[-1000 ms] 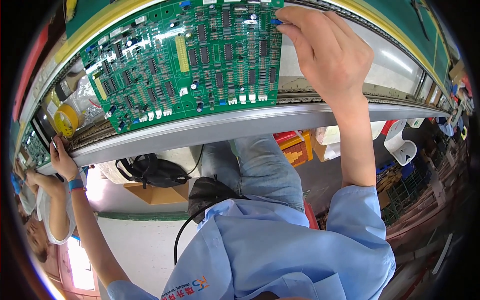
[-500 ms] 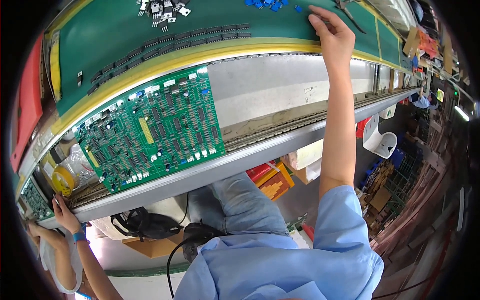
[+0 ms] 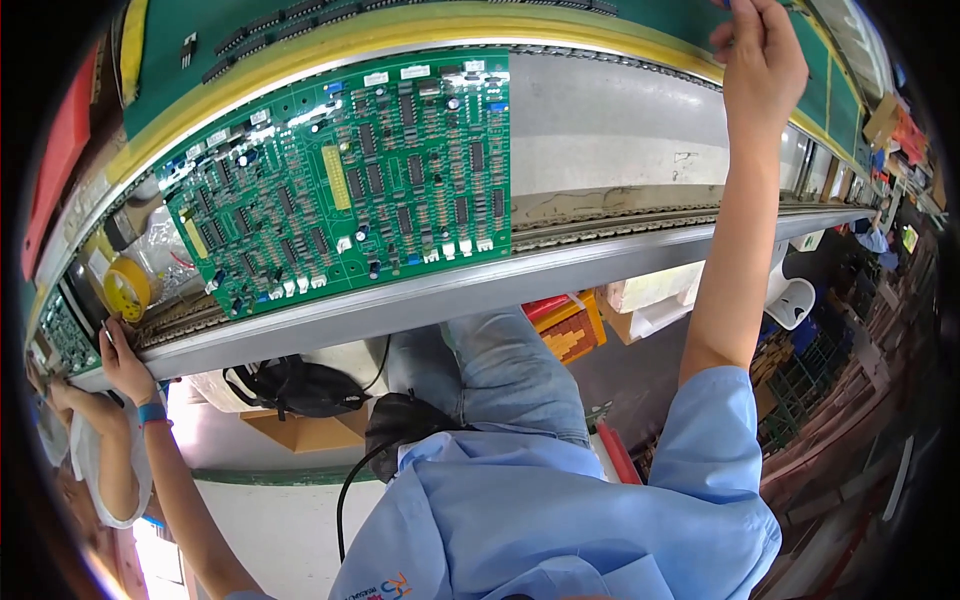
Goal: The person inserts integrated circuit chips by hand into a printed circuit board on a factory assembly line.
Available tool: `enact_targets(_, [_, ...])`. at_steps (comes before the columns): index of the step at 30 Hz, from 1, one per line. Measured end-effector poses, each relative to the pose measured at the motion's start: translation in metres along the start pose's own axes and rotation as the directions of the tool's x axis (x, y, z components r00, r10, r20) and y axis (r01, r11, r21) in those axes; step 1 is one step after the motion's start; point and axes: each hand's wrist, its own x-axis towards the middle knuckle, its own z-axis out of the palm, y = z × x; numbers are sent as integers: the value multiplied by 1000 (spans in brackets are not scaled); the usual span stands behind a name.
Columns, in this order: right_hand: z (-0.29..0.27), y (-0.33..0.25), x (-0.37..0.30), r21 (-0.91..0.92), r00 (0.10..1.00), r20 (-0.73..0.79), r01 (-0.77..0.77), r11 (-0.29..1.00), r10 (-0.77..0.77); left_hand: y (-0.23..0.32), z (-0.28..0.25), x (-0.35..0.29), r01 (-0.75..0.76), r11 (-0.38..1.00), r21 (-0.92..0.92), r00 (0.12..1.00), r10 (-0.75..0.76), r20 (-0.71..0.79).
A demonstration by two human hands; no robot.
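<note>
At the top edge my right hand [image 3: 760,55] is closed, its fingertips pinching a small blue component [image 3: 723,4] that the frame cuts off. My left hand [image 3: 127,368] is at the left end of the metal rail [image 3: 400,300], fingers curled round a thin thing whose tip shows above them; I cannot make out its kind. Between my hands, a large green circuit board [image 3: 375,235] full of chips, resistors and white connectors lies along the rail. Another green board [image 3: 66,336] sits beyond my left hand.
Black chips [image 3: 300,22] stand in rows on the green bench mat [image 3: 660,22], near a lone three-legged component [image 3: 188,48]. A roll of yellow tape [image 3: 126,288] lies beside my left hand. A co-worker's forearm [image 3: 110,440] is at far left; a black bag [image 3: 295,385] hangs below the rail.
The view has shifted, so the board appears higher and further right. My right hand has closed on a small blue component; the loose blue pile has left the frame. My left hand stays by the rail.
</note>
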Motion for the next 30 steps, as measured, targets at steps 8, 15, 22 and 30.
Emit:
enact_targets(8, [21, -69, -75, 196, 933, 357, -122, 973, 45, -9, -12, -1, -22, 999, 30, 999, 21, 25])
enact_targets(15, [35, -77, -87, 217, 866, 497, -58, 974, -59, -4, -10, 1, -57, 997, 61, 998, 55, 26])
enact_targets(22, [42, -71, -90, 163, 879, 438, 127, 978, -187, -17, -17, 4, -18, 1000, 3, 999, 18, 36])
enact_targets(30, [55, -82, -87, 93, 894, 442, 39, 995, -76, -11, -15, 2, -48, 998, 31, 997, 46, 59])
